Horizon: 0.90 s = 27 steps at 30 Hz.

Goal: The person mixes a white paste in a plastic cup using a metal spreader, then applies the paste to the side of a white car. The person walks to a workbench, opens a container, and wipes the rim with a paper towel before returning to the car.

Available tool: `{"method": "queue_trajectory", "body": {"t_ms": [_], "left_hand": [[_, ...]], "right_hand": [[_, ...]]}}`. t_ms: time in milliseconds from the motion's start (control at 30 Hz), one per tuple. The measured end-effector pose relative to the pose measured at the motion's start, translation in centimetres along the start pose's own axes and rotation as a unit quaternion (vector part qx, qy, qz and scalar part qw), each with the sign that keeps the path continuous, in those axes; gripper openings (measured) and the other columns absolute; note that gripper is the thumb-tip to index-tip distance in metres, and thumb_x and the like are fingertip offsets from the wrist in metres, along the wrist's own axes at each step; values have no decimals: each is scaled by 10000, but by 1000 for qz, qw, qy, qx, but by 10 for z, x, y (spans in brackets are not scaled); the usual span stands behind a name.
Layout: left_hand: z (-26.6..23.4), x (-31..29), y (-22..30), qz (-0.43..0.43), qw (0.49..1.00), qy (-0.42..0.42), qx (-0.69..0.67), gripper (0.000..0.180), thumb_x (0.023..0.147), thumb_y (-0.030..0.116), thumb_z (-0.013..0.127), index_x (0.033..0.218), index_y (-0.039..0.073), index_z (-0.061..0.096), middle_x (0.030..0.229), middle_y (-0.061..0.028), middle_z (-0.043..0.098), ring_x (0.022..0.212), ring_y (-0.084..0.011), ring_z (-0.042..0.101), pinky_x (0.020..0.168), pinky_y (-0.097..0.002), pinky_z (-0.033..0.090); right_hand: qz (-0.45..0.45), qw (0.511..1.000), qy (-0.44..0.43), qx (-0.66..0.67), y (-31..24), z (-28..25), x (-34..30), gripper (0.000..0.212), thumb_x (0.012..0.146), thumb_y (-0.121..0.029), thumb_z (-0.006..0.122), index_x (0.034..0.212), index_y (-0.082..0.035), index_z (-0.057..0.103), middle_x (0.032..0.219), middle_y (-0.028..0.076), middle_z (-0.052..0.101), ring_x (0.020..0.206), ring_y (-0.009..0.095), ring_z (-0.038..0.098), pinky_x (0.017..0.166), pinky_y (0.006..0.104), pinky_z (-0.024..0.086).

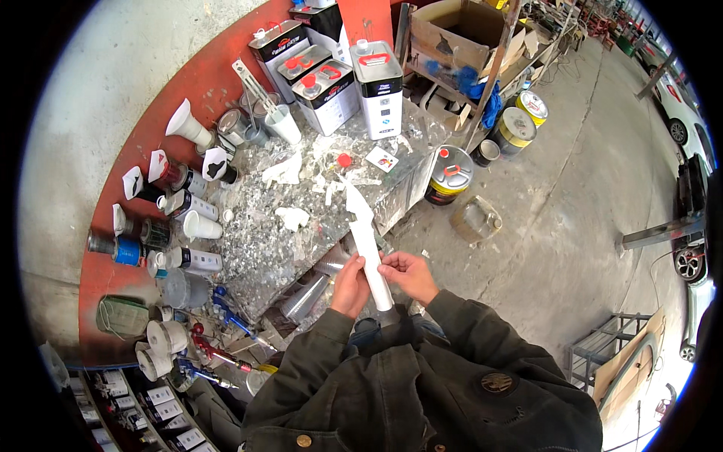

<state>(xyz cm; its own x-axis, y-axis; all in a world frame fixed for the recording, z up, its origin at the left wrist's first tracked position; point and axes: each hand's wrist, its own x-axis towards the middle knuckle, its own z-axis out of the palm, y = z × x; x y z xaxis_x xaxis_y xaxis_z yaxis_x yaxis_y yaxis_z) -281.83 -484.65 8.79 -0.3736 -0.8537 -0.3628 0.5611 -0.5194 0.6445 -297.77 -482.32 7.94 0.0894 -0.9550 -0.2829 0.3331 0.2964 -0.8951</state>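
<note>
A long white paper-like roll (366,242) stands out in front of my body over the bench's near edge, its far end slanting to a ragged point. My left hand (350,288) wraps round its left side near the lower end. From the right, my right hand (409,276) pinches the same roll, thumb and fingers closed on its edge. Beyond the tip, a red cap (344,160) and a small printed card (382,159) lie on the paint-spattered workbench (252,271). Crumpled white scraps (292,218) are scattered nearby.
Rectangular metal cans (379,102) and a white cup (283,125) stand at the back. Tins and bottles (190,205) line the left wall. Spray guns (220,352) hang at lower left. Drums (449,175) and a plastic jug (477,219) sit on the floor at right.
</note>
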Motion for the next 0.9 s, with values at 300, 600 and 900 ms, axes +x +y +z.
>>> {"method": "queue_trajectory", "body": {"t_ms": [300, 600, 900], "left_hand": [[-7, -12, 14, -32, 998, 37, 30, 362, 967, 188, 511, 1254, -26, 457, 1177, -131, 576, 1077, -226, 577, 955, -371, 466], [-49, -29, 48, 0, 999, 53, 1, 528, 870, 114, 652, 1311, -50, 413, 1236, -152, 554, 1120, -255, 562, 976, -403, 461], [-76, -37, 87, -25, 995, 60, 80, 461, 876, 139, 635, 1251, -71, 469, 1105, -158, 618, 976, -237, 640, 846, -368, 529]], "right_hand": [[-46, 998, 24, 21, 3, 29, 2, 127, 916, -121, 629, 952, 0, 618, 850, 15, 644, 775, 67, 586, 685, 232, 474], [-24, 976, 72, 205, -56, -9, 0, 369, 1008, -284, 418, 1218, -1, 527, 1172, 94, 610, 1054, 184, 592, 930, 322, 461], [-184, 964, 165, 98, -81, -61, 0, 226, 991, -179, 484, 1142, -28, 555, 1047, 35, 633, 941, 136, 620, 831, 302, 497]]}}
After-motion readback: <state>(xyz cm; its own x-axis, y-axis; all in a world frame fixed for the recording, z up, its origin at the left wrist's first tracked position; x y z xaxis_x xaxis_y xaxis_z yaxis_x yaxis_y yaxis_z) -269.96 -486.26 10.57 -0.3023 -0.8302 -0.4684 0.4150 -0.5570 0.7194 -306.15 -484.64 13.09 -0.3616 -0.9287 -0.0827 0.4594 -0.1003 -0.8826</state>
